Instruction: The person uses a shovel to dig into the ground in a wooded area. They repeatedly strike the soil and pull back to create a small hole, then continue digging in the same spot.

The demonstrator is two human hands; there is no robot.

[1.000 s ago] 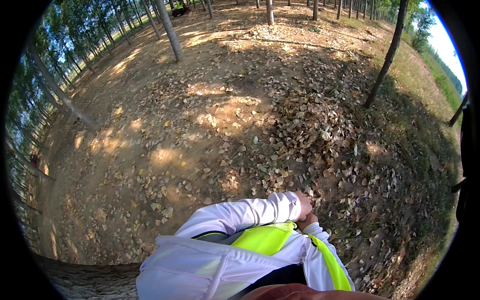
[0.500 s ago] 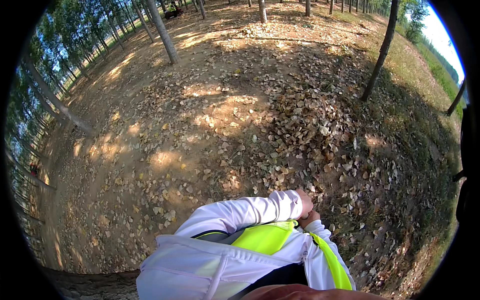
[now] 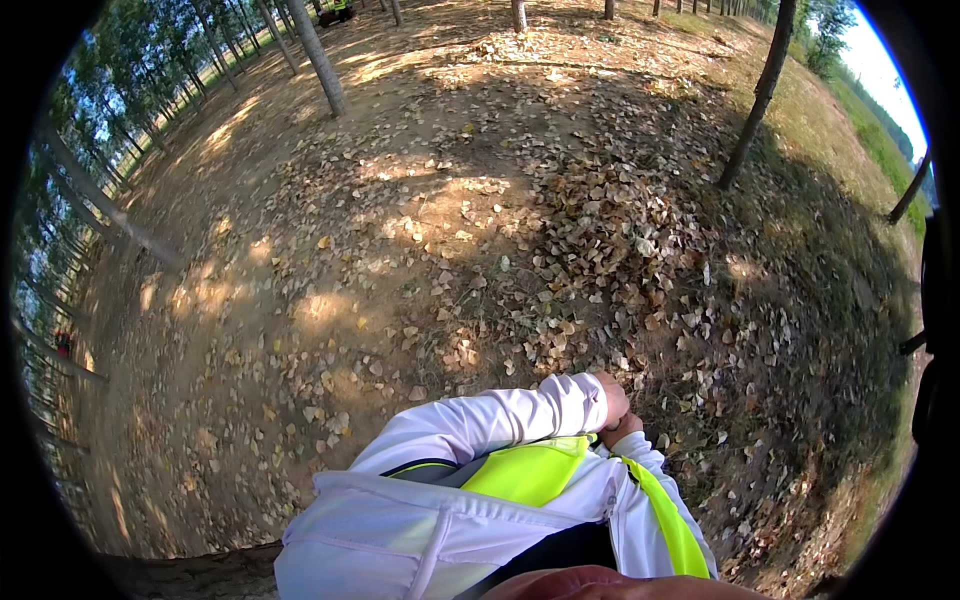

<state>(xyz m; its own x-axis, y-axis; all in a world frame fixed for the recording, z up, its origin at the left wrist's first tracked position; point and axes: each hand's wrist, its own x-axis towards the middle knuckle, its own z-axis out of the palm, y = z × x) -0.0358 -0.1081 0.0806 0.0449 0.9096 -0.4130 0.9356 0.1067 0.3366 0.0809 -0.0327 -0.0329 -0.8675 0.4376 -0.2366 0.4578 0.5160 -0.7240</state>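
In front of my body, to the right, my two hands meet. My left arm crosses over in a pale sleeve (image 3: 490,424), and my left hand (image 3: 614,398) bends down at its end. Right below it and touching it is my right hand (image 3: 626,430), coming out of the other pale sleeve. A small dark band shows where the hands meet. The fingers of both hands are turned away and hidden, so whatever they may hold cannot be seen. A bright yellow vest panel (image 3: 530,472) lies just under my left forearm.
Dry fallen leaves (image 3: 630,230) are heaped ahead on the right and scattered over bare soil. A slim trunk (image 3: 760,100) stands at the right, another trunk (image 3: 318,60) at the far left. Behind me on the left lies a dark log-like shape (image 3: 190,575). Grass (image 3: 850,200) borders the right.
The view has shifted slightly, with the trees and ground a little higher in the picture. My hands stay together in nearly the same place.
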